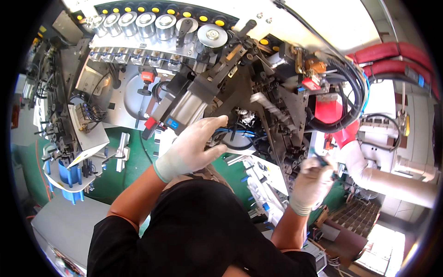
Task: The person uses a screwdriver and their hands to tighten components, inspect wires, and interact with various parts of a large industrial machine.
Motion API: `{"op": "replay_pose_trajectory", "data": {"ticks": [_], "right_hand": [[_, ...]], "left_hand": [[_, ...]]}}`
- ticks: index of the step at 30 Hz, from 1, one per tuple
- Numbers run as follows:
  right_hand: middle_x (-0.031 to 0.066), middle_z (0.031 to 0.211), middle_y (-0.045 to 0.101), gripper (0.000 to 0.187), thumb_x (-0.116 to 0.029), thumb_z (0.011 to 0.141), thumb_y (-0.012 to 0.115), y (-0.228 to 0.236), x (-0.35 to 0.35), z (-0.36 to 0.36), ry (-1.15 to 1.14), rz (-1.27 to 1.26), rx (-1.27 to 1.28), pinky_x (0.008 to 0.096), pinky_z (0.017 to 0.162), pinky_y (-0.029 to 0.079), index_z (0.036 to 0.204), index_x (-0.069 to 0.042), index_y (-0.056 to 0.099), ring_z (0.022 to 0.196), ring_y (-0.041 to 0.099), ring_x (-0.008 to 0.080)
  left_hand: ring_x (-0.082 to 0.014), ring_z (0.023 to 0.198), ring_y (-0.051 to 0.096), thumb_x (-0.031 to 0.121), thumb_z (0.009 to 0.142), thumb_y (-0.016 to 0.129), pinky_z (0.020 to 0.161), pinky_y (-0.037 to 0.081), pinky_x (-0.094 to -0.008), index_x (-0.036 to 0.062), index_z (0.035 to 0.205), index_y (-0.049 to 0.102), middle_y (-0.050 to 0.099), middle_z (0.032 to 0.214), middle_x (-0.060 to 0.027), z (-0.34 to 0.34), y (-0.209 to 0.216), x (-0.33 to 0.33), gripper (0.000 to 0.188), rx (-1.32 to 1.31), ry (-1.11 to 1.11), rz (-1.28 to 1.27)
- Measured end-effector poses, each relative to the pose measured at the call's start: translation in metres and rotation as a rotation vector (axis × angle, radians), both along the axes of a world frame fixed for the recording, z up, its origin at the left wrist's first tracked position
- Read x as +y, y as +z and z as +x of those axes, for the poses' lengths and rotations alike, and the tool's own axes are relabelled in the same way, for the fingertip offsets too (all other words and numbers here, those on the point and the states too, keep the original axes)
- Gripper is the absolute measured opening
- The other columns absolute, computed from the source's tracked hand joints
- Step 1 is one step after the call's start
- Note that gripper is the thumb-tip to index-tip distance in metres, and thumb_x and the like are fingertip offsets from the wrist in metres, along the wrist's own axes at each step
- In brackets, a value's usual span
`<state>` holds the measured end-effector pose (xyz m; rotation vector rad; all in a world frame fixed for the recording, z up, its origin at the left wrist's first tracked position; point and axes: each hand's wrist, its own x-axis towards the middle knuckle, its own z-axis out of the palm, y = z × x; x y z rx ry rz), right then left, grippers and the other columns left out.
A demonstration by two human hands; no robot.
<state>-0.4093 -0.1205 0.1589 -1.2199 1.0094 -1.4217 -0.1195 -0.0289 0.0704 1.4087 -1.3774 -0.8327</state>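
Observation:
My left hand (194,147), in a thin white glove, reaches over the near side of the machine. Its fingers are stretched out with the thumb apart, and nothing shows in it. Just beyond it lies a silver pneumatic cylinder (188,109) with a blue label. Gloved the same way, my right hand (313,185) is closed on a slim dark tool with a teal part (320,159); blur hides its exact kind. That hand is at the right side of the dark metal mechanism (272,134). A blurred silvery coiled or ribbed piece (274,110) crosses the mechanism's middle.
Several silver cylinders (146,24) line the back below yellow buttons (171,11). At the right are a red funnel-like duct (330,111), a pale hose (392,182) and thick black cables (339,122). A white-topped unit with blue feet (71,177) stands left on the green floor (136,159).

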Motion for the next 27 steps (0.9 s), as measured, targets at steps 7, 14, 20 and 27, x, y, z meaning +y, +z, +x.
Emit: {"op": "replay_pose_trajectory", "data": {"ticks": [7, 14, 20, 27], "right_hand": [[0.01, 0.092, 0.072, 0.061, -0.054, 0.11, 0.051, 0.079, -0.123, 0.066, 0.015, -0.372, 0.688, 0.0285, 0.073, 0.051, 0.13, 0.003, 0.063, 0.082, 0.066, 0.0161], [0.0083, 0.1, 0.075, 0.031, -0.024, 0.109, 0.061, 0.071, -0.239, 0.175, 0.361, -0.294, 1.123, 0.0267, 0.083, 0.057, 0.126, 0.001, 0.068, 0.09, 0.07, 0.0129], [0.0027, 0.085, 0.069, 0.025, -0.019, 0.106, 0.064, 0.04, -0.263, 0.23, 0.487, -0.358, 1.521, 0.0236, 0.073, 0.05, 0.118, 0.003, 0.069, 0.078, 0.061, 0.0087], [0.007, 0.079, 0.067, 0.027, -0.025, 0.104, 0.067, 0.027, -0.277, 0.235, 0.442, -0.45, 1.67, 0.0286, 0.071, 0.051, 0.116, -0.001, 0.072, 0.073, 0.063, 0.0138]], "left_hand": [[-0.0322, 0.111, 0.068, 0.016, 0.085, 0.075, 0.096, 0.052, -0.0463, 0.0053, 0.107, 0.07, 0.072, 0.107, -0.0099, 0.026, -0.032, -0.027, 0.025, -0.387, 0.182, -0.09], [-0.0243, 0.101, 0.069, 0.024, 0.083, 0.076, 0.091, 0.052, -0.0399, 0.0091, 0.099, 0.069, 0.07, 0.1, -0.003, 0.022, -0.048, -0.031, 0.023, -0.412, 0.315, -0.157], [-0.0193, 0.091, 0.069, 0.025, 0.084, 0.075, 0.084, 0.053, -0.0346, 0.009, 0.095, 0.066, 0.067, 0.094, -0.0015, 0.035, -0.05, -0.031, 0.021, -0.323, 0.298, -0.168], [-0.0184, 0.092, 0.069, 0.018, 0.089, 0.068, 0.085, 0.057, -0.0318, 0.0037, 0.099, 0.068, 0.067, 0.092, -0.0046, 0.041, -0.056, -0.036, 0.018, -0.181, 0.167, -0.167]]}}
